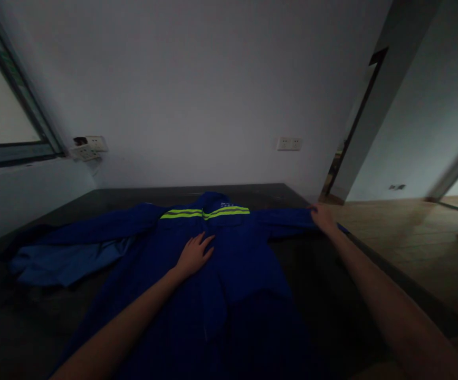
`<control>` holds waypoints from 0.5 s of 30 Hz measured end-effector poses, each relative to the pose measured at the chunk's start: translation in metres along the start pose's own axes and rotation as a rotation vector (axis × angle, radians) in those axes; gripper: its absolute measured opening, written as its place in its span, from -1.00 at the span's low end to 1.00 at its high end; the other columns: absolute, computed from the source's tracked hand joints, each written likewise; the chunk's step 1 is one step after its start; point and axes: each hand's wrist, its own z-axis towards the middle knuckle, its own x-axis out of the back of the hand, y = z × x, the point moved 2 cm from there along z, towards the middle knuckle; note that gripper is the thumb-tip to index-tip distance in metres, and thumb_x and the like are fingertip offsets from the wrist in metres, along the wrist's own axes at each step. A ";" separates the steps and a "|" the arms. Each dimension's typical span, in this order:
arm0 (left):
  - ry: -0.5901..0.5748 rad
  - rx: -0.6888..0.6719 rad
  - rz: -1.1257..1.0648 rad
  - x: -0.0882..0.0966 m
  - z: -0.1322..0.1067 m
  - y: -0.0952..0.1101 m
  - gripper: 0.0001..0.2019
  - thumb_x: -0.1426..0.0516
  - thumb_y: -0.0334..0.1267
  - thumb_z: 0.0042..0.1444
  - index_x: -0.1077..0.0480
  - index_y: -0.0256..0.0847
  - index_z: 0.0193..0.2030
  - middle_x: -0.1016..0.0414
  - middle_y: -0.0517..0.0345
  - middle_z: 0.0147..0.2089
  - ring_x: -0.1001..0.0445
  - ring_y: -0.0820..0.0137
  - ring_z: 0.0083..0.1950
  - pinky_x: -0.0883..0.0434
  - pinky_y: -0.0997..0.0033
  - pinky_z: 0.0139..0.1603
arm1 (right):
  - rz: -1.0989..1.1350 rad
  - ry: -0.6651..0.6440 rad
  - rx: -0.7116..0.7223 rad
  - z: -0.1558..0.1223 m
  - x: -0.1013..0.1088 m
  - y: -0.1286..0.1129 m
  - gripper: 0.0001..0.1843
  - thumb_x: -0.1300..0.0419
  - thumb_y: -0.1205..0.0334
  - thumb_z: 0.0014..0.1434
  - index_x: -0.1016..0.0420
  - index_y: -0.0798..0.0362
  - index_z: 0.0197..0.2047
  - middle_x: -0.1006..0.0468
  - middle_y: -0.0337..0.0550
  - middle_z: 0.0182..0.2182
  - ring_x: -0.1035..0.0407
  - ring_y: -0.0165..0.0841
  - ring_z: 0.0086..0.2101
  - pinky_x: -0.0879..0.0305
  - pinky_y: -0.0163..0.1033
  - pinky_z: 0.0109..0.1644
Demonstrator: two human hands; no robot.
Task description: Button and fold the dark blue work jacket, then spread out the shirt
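Observation:
A dark blue work jacket (pixel 248 264) lies spread on a dark table, its collar toward the wall. Yellow-green reflective strips cross its chest, and small white lettering sits above the right-hand strip. My left hand (pixel 194 254) rests on the front of the jacket near the middle, fingers spread and holding nothing. Out at the right, my right hand (pixel 324 217) is closed on the end of the jacket's right-hand sleeve (pixel 292 219), which is stretched sideways. The other sleeve (pixel 106 226) reaches left across the table. The jacket's lower part fades into shadow.
A lighter blue cloth (pixel 70 259) lies crumpled beneath the left-hand sleeve. The dark table (pixel 253 192) meets a pale wall with sockets (pixel 289 143) and, at left, a plugged-in socket (pixel 88 148). Beyond its right edge is wooden floor (pixel 395 232).

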 end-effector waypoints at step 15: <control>0.134 0.064 -0.259 0.010 0.002 -0.009 -0.47 0.16 -0.09 0.29 0.05 -0.25 0.35 -0.14 -0.04 0.33 -0.17 0.32 0.30 -0.19 0.27 0.25 | 0.190 -0.480 0.646 -0.129 -0.107 -0.252 -0.52 0.08 0.04 0.31 -0.21 -0.05 0.24 -0.12 -0.07 0.29 0.05 -0.15 0.26 0.10 0.12 0.26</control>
